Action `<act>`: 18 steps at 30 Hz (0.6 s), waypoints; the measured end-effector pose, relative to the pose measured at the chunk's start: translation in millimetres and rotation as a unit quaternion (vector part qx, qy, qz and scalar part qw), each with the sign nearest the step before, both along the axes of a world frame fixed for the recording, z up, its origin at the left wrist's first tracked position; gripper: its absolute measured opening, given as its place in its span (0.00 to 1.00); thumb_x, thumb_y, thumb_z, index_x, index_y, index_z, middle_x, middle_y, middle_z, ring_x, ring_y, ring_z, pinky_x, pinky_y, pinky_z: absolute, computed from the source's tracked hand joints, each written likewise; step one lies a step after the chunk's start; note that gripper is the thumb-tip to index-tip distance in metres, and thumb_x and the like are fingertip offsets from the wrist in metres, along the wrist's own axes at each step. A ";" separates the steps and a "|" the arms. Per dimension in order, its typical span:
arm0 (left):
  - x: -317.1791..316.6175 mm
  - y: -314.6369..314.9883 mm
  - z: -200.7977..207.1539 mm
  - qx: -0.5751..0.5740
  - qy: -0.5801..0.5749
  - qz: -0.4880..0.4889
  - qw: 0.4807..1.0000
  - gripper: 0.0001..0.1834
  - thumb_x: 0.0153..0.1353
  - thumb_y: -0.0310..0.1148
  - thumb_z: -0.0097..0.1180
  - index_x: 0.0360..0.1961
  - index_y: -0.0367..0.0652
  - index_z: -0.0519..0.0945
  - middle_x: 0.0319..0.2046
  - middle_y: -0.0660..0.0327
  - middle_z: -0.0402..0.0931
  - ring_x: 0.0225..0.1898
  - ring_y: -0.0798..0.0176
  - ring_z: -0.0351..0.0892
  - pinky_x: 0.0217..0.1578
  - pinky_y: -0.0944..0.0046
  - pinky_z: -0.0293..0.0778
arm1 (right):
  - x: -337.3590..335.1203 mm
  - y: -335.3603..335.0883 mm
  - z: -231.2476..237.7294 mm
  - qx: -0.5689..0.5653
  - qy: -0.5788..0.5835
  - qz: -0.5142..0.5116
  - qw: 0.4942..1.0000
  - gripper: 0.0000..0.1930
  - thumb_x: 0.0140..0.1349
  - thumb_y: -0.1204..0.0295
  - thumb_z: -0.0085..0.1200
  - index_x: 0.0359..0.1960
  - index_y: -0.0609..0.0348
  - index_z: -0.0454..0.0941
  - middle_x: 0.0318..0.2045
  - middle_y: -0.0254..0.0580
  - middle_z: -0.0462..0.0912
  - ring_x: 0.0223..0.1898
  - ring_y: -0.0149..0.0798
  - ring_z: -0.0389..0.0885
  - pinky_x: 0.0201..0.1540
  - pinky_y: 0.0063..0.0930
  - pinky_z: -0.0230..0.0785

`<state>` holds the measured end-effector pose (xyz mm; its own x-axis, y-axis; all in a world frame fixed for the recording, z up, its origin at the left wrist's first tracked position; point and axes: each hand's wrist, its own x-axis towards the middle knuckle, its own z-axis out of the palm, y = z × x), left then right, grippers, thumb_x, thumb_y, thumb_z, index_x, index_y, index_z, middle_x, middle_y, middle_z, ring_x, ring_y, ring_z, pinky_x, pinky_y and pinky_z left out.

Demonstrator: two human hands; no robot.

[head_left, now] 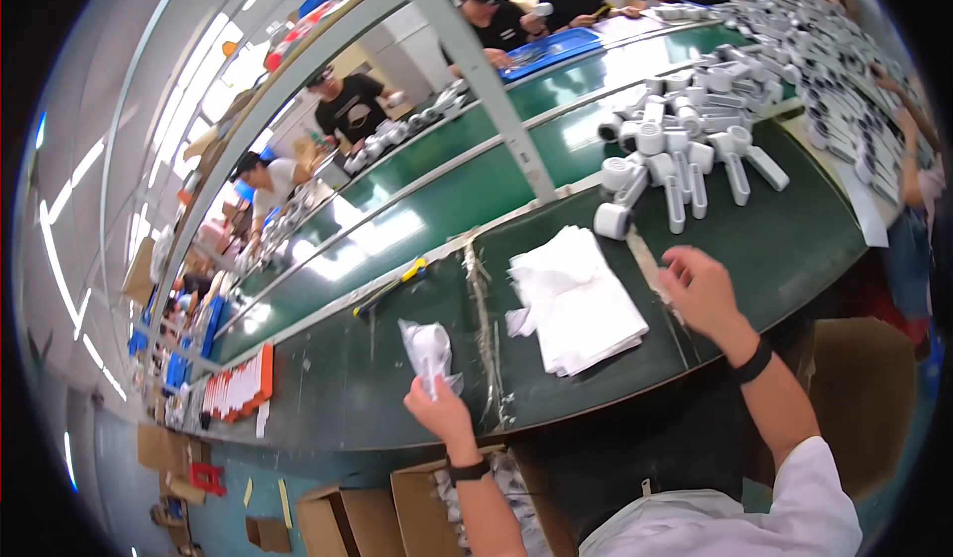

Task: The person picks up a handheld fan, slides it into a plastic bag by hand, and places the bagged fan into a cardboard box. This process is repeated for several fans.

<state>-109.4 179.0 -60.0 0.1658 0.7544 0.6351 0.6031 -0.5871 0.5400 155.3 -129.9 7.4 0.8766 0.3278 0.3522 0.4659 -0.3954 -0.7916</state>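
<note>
My left hand (442, 413) is closed on the lower end of a white device with a round head and a handle (429, 347), wrapped in a clear plastic bag. It is held over the front part of the dark green table. My right hand (698, 287) hovers above the table with its fingers loosely curled and apart, and nothing shows in it. Between my hands lies a stack of thin white bags or sheets (586, 314). Beyond my right hand, a pile of similar white devices (685, 130) spreads to the far right; one stands nearest at its edge (612, 221).
A yellow-and-black tool (412, 269) lies at the rail. An orange box of white items (238, 383) stands left. Below the table edge, an open carton (422, 512) holds bagged pieces. A metal post (486, 90) rises beyond. Several people work across the green conveyor (417, 180).
</note>
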 end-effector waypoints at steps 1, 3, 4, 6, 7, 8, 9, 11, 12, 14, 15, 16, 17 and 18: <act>-0.2 3.3 -4.2 0.005 0.019 -0.017 1.000 0.20 0.60 0.34 0.58 0.49 0.33 0.72 0.42 0.44 0.70 0.45 0.39 0.69 0.47 0.47 0.66 | 13.0 5.5 2.0 -0.028 0.006 -0.020 0.999 0.17 0.55 0.67 0.61 0.45 0.60 0.79 0.30 0.43 0.81 0.29 0.38 0.80 0.33 0.31 0.73; 7.8 -0.3 -7.3 -0.044 0.106 0.032 0.993 0.25 0.58 0.36 0.61 0.53 0.36 0.71 0.45 0.45 0.70 0.47 0.40 0.69 0.48 0.47 0.66 | 53.0 11.9 -17.7 -0.096 -0.108 -0.090 0.985 0.26 0.54 0.63 0.62 0.54 0.58 0.73 0.41 0.48 0.78 0.39 0.47 0.80 0.42 0.38 0.73; 4.1 -0.3 -7.0 -0.045 0.104 0.038 0.993 0.25 0.58 0.36 0.61 0.53 0.36 0.71 0.45 0.45 0.70 0.47 0.40 0.69 0.48 0.47 0.66 | 69.1 16.6 -25.5 -0.129 -0.105 -0.117 0.979 0.29 0.54 0.61 0.61 0.57 0.57 0.69 0.47 0.50 0.75 0.42 0.51 0.79 0.46 0.41 0.72; -3.9 -2.7 -2.0 -0.132 0.047 -0.051 0.989 0.32 0.52 0.37 0.67 0.56 0.38 0.70 0.48 0.48 0.70 0.49 0.47 0.70 0.48 0.50 0.68 | 96.9 23.4 -33.0 -0.192 -0.080 -0.150 0.967 0.36 0.56 0.57 0.60 0.64 0.54 0.59 0.56 0.53 0.67 0.46 0.60 0.77 0.51 0.48 0.71; -8.6 -1.7 3.2 -0.131 0.044 -0.048 0.989 0.32 0.52 0.37 0.67 0.56 0.38 0.70 0.48 0.48 0.70 0.49 0.47 0.70 0.48 0.50 0.68 | 105.6 24.2 -35.1 -0.191 -0.083 -0.147 0.967 0.36 0.56 0.57 0.60 0.64 0.54 0.59 0.56 0.53 0.67 0.46 0.60 0.77 0.51 0.48 0.71; -19.3 0.7 10.3 -0.178 -0.001 -0.070 0.982 0.34 0.49 0.37 0.69 0.56 0.39 0.70 0.48 0.50 0.69 0.49 0.51 0.70 0.47 0.53 0.69 | 106.0 27.3 -29.9 -0.195 -0.039 -0.146 0.969 0.36 0.56 0.57 0.60 0.64 0.54 0.59 0.56 0.54 0.67 0.48 0.60 0.77 0.50 0.49 0.72; -28.3 4.3 14.6 -0.223 -0.046 -0.093 0.969 0.36 0.46 0.36 0.72 0.57 0.39 0.70 0.49 0.52 0.69 0.49 0.55 0.70 0.47 0.56 0.70 | 107.8 30.7 -27.1 -0.200 0.006 -0.146 0.969 0.37 0.57 0.56 0.60 0.64 0.55 0.58 0.56 0.55 0.67 0.49 0.60 0.77 0.49 0.49 0.73; -35.2 13.6 10.4 -0.224 -0.062 -0.103 0.967 0.33 0.48 0.33 0.71 0.55 0.37 0.72 0.48 0.56 0.72 0.46 0.62 0.72 0.43 0.62 0.72 | 119.2 34.3 -33.0 -0.206 -0.006 -0.144 0.968 0.35 0.58 0.57 0.60 0.63 0.54 0.57 0.57 0.54 0.65 0.47 0.61 0.78 0.46 0.51 0.74; -34.7 15.1 10.8 -0.275 -0.098 -0.153 0.944 0.30 0.49 0.32 0.70 0.53 0.36 0.73 0.48 0.56 0.73 0.46 0.63 0.73 0.43 0.64 0.72 | 123.1 34.1 -34.2 -0.202 -0.014 -0.163 0.966 0.34 0.58 0.57 0.60 0.62 0.54 0.58 0.56 0.54 0.65 0.46 0.61 0.79 0.45 0.51 0.74; -33.2 17.7 7.4 -0.290 -0.141 -0.210 0.923 0.20 0.55 0.29 0.66 0.48 0.33 0.77 0.43 0.57 0.80 0.41 0.67 0.78 0.39 0.68 0.73 | 121.4 38.5 -31.9 -0.194 -0.024 -0.190 0.962 0.28 0.59 0.60 0.59 0.57 0.55 0.62 0.53 0.54 0.68 0.44 0.62 0.79 0.43 0.52 0.74; -34.8 18.0 6.5 -0.288 -0.143 -0.206 0.924 0.20 0.55 0.29 0.66 0.48 0.33 0.77 0.43 0.57 0.80 0.41 0.67 0.78 0.39 0.68 0.73 | 123.1 39.9 -36.8 -0.192 -0.026 -0.185 0.963 0.28 0.59 0.60 0.59 0.57 0.55 0.62 0.53 0.54 0.68 0.44 0.62 0.79 0.43 0.52 0.74; -36.5 18.8 6.2 -0.300 -0.166 -0.197 0.919 0.17 0.57 0.29 0.64 0.46 0.33 0.78 0.40 0.58 0.80 0.38 0.67 0.78 0.38 0.67 0.74 | 128.6 38.6 -46.2 -0.187 -0.046 -0.173 0.966 0.26 0.59 0.62 0.59 0.55 0.56 0.64 0.52 0.54 0.69 0.44 0.62 0.79 0.43 0.52 0.74; -37.5 18.8 6.6 -0.311 -0.190 -0.186 0.913 0.14 0.58 0.29 0.63 0.43 0.33 0.80 0.37 0.60 0.81 0.35 0.68 0.79 0.36 0.67 0.74 | 127.3 43.4 -47.7 -0.180 -0.067 -0.159 0.968 0.24 0.59 0.63 0.60 0.54 0.56 0.65 0.51 0.54 0.69 0.44 0.62 0.79 0.43 0.52 0.74; -37.0 17.6 5.6 -0.252 -0.151 -0.149 0.944 0.09 0.59 0.28 0.61 0.39 0.34 0.81 0.31 0.61 0.81 0.29 0.67 0.78 0.33 0.66 0.74 | 123.1 45.3 -48.6 -0.183 -0.073 -0.159 0.967 0.24 0.57 0.67 0.59 0.54 0.57 0.67 0.49 0.55 0.72 0.44 0.62 0.79 0.45 0.51 0.74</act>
